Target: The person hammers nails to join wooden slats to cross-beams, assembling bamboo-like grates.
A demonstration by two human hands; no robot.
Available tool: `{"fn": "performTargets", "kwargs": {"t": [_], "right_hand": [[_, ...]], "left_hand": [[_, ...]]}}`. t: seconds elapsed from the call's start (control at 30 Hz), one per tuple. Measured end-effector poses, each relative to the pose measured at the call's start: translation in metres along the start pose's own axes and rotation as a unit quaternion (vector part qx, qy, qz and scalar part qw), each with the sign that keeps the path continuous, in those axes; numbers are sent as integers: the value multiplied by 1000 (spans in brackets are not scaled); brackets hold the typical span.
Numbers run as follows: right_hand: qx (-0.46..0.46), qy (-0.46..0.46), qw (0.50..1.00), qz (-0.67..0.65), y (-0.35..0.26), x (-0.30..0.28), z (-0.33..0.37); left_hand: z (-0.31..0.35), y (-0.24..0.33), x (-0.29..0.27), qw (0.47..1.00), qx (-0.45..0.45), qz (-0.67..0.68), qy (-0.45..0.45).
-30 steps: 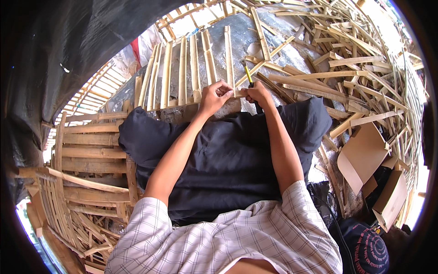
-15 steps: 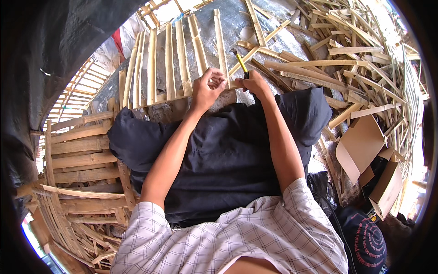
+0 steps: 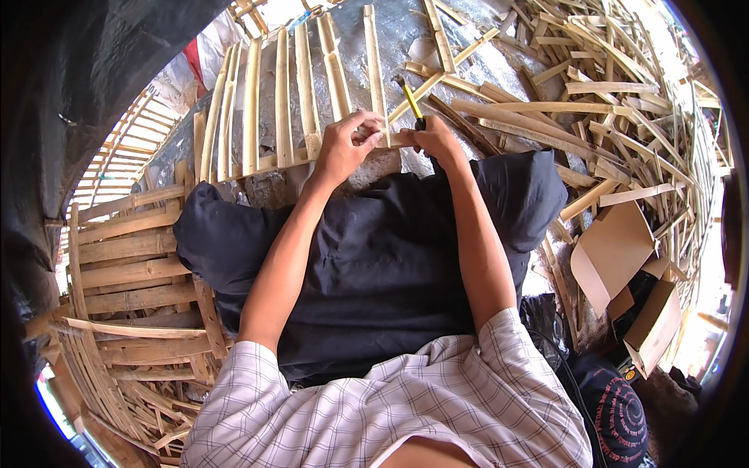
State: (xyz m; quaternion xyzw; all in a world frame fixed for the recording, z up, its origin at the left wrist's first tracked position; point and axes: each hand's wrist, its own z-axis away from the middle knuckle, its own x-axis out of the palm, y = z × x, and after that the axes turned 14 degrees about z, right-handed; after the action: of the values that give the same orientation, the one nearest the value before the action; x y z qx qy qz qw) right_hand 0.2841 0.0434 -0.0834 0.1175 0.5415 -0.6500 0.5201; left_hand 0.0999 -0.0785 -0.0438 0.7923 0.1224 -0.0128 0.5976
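Note:
My left hand [image 3: 349, 145] pinches the near end of an upright bamboo slat [image 3: 375, 70] where it meets the cross slat [image 3: 273, 161] of a flat bamboo panel. My right hand [image 3: 434, 140] grips a yellow-handled tool [image 3: 411, 102], its handle sticking up and away from me, right beside the left hand at the same joint. The panel is a row of several parallel slats lying on a grey sheet [image 3: 398, 39]. A black cloth [image 3: 374, 257] covers my lap under both forearms.
A big heap of loose bamboo strips [image 3: 624, 93] fills the right side. Finished slatted bamboo frames [image 3: 133, 273] are stacked at the left. Brown cardboard pieces [image 3: 616, 249] and a dark patterned cap [image 3: 616, 413] lie at lower right. Dark tarp [image 3: 86, 70] hangs at upper left.
The view has tilted down, so the panel and both hands sit lower in the picture. The hands stay together at the same joint, the yellow tool still upright in the right hand.

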Motion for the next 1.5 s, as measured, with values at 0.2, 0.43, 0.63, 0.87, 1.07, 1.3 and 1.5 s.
{"fn": "performTargets", "kwargs": {"t": [0.2,0.43,0.63,0.87,1.07,1.3,1.5], "right_hand": [[23,-1,1000,-5,-6,-4,6],[15,-1,1000,-14,-7,-6,8],[10,-9,1000,-17,-6,-5,7],[7,-6,1000,-4,-11,-8,11],[4,-6,1000,-11,-9,-8,10],[-14,18,1000,-9,-7,-6,13],[1,17,1000,21,-23,-11,21]], "left_hand": [[-4,2,-1,992,79,-99,-15],[-8,1,-4,993,79,-71,-47],[-6,-2,-5,993,72,-78,-47],[-4,-3,-6,991,82,-99,-46],[-4,-1,-3,990,90,-101,-36],[-1,-4,3,991,92,-92,-10],[7,-14,1,998,52,-31,35]]}}
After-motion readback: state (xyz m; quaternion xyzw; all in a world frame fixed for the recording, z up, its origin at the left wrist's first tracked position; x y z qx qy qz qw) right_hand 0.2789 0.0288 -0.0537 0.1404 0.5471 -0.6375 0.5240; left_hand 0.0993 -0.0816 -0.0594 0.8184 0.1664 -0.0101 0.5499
